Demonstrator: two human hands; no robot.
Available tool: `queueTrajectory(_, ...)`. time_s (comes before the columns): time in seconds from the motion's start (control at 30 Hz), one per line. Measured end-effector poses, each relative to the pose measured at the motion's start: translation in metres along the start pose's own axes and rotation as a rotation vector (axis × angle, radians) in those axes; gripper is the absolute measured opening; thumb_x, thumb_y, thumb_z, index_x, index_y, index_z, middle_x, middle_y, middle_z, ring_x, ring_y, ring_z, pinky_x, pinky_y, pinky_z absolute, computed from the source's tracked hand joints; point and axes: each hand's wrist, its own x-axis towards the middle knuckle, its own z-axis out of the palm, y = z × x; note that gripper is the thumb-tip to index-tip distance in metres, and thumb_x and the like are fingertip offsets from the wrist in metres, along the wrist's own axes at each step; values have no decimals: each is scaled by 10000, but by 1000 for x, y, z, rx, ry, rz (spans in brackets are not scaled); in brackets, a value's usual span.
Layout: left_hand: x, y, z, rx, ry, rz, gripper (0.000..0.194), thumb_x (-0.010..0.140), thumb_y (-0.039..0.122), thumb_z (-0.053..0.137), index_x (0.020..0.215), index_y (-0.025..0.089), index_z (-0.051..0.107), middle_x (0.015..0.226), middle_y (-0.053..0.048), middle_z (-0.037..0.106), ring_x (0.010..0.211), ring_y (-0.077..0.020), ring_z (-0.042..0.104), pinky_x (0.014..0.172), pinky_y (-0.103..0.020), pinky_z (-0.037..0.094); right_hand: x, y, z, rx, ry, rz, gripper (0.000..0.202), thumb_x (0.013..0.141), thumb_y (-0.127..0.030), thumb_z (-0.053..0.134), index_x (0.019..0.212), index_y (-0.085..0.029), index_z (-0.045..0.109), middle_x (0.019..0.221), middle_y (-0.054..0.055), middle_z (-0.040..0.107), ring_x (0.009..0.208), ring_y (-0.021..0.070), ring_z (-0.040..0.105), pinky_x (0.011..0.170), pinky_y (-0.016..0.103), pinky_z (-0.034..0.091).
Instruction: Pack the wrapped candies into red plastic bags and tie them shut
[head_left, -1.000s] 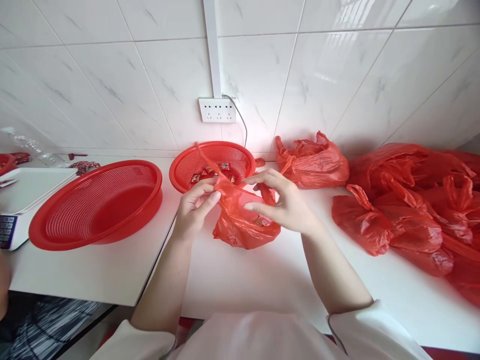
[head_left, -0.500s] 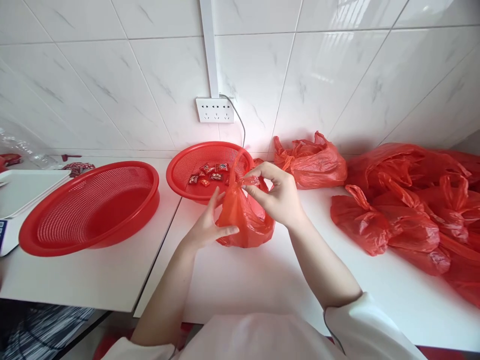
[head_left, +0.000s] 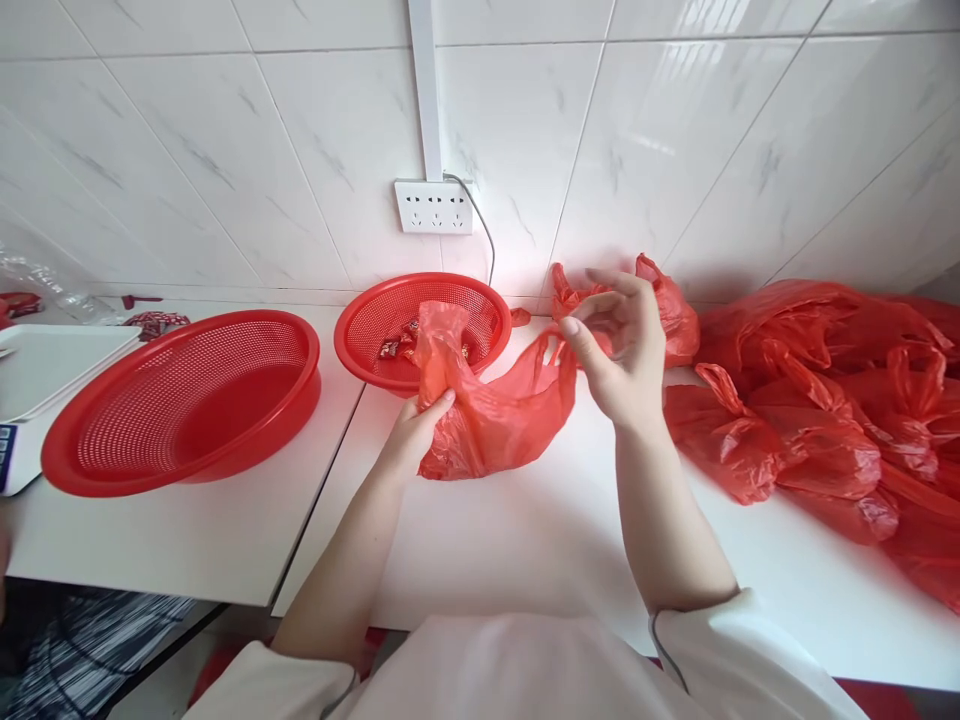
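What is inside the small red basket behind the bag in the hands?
The small red basket holds a few wrapped candies. The red bag, pinched by the left hand, covers its front part, so any others there are hidden.

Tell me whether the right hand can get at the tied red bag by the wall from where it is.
Probably yes. The right hand is raised right in front of that tied bag, with nothing between them. Its fingers look to pinch a handle of the bag that the left hand holds, so it would need to let go first.

Bare forearms, white sleeves (head_left: 750, 650) pushed up, white top.
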Motion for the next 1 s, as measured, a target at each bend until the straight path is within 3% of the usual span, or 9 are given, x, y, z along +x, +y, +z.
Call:
queueTrajectory(0.07,3,-3,-1,-135,36,12,404,784,375,725,1146,204,673,1123,-89,714,1066,-273,660,924,-403,519,-10,27,-6,9,18,34,611,845,-483,650,1380,-323,403,1304,88,545,1203,256,545,990,460,475)
queueTrajectory(0.23,9,-9,-2,-314,93,105,435,772,308,739,1189,218,649,1189,-65,692,1147,-256,624,1016,-395,465,-44,73,-1,312,-355,258,876,709,-583,740,1449,-302,366,1556,83,323,1420,310,320,1133,484,343)
queueTrajectory(0.37,8,-7,3,-423,-78,76,332,785,334,687,1078,177,686,1146,-86,703,1183,-281,596,1045,-419,418,-58,81,19,470,-463,458,736,662,-414,827,1319,-249,539,1368,88,562,1244,296,535,1029,438,455)
queueTrajectory(0.47,7,0,12,-522,-237,44,191,815,364,611,809,179,654,880,-73,729,1002,-279,671,991,-450,440,-57,76,37,567,-362,625,360,687,-398,810,958,-192,693,968,54,720,918,234,670,868,375,527)
queueTrajectory(0.53,10,6,19,-592,-283,63,223,851,331,561,677,194,540,580,5,598,668,-185,662,885,-407,499,-54,70,49,694,-255,724,301,727,-445,768,854,-186,683,852,42,716,814,210,671,812,362,537)
queueTrajectory(0.63,17,16,29,-628,-350,70,196,887,246,489,698,196,487,461,84,298,342,-57,318,568,-244,487,-46,58,63,868,-194,769,327,762,-498,716,852,-186,672,837,47,712,763,191,665,763,341,543)
queueTrajectory(0.73,25,22,39,-548,-332,55,154,888,305,483,798,196,543,541,65,301,374,-57,238,409,-204,347,-38,46,72,818,-70,709,390,815,-511,654,608,-202,533,526,-25,559,478,112,529,546,267,487)
queueTrajectory(0.83,28,19,47,-405,-341,76,229,875,364,543,726,192,514,600,38,344,432,-59,302,451,-222,377,-31,38,75,621,38,671,486,852,-499,601,529,-222,365,395,-79,354,329,71,319,375,241,317)
queueTrajectory(1.0,30,7,47,-249,-309,170,339,886,444,574,669,190,519,607,9,475,562,-114,524,637,-291,496,-36,43,65,407,-24,598,421,877,-485,569,597,-210,419,440,-71,418,349,70,344,378,236,304)
